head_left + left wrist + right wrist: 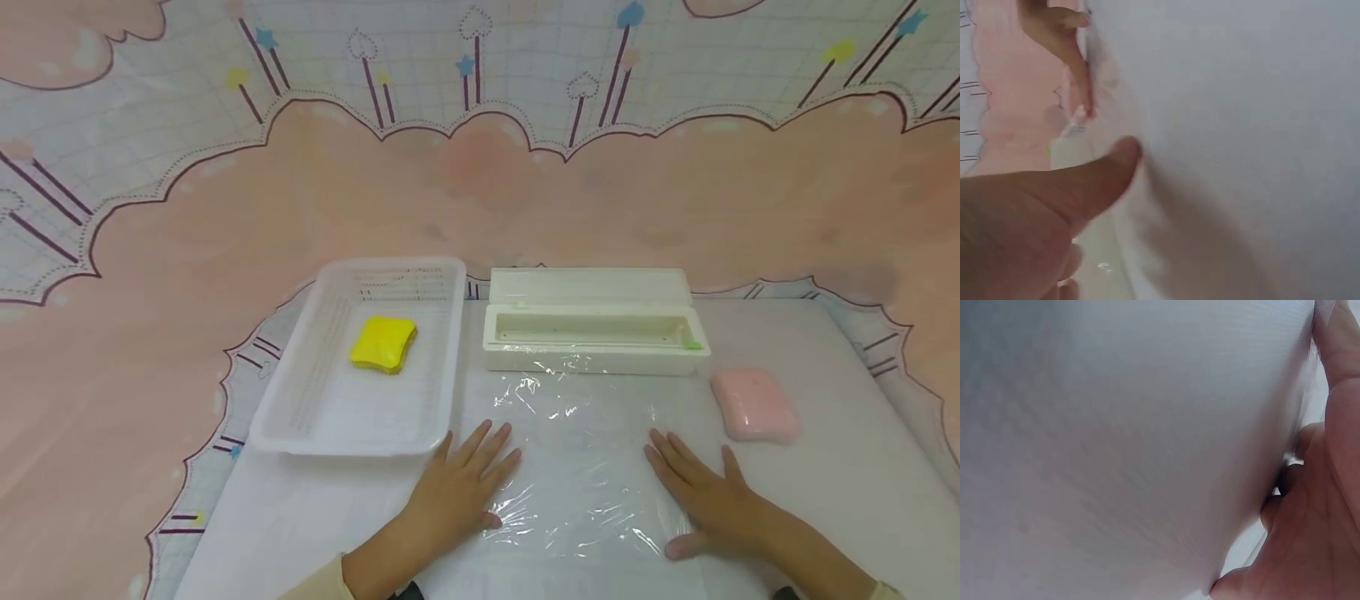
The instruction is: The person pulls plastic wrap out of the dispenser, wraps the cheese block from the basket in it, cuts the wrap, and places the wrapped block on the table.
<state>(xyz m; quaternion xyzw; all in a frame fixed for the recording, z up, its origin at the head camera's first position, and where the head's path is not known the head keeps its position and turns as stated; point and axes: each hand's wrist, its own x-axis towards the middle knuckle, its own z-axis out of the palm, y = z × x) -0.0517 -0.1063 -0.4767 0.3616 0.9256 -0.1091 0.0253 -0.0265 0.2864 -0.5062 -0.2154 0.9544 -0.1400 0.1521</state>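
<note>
A sheet of clear cling film (pixel 577 467) lies on the white table in front of a white cling film dispenser box (pixel 596 360) with its lid raised. My left hand (pixel 459 487) rests on the film's left side with its fingers spread. On the film's right edge lies my right hand (pixel 708 500), its fingers extended and its thumb apart. The left wrist view shows my left thumb (pixel 1100 181) close over the white surface. In the right wrist view, the fingertips of my right hand (pixel 1310 512) meet the surface.
To the left stands a white plastic basket (pixel 450 367) with a glossy yellow pillow-shaped block (pixel 382 342) inside. A pink pillow-shaped block (pixel 756 404) lies right of the dispenser box. Patterned cloth (pixel 480 192) hangs behind the table.
</note>
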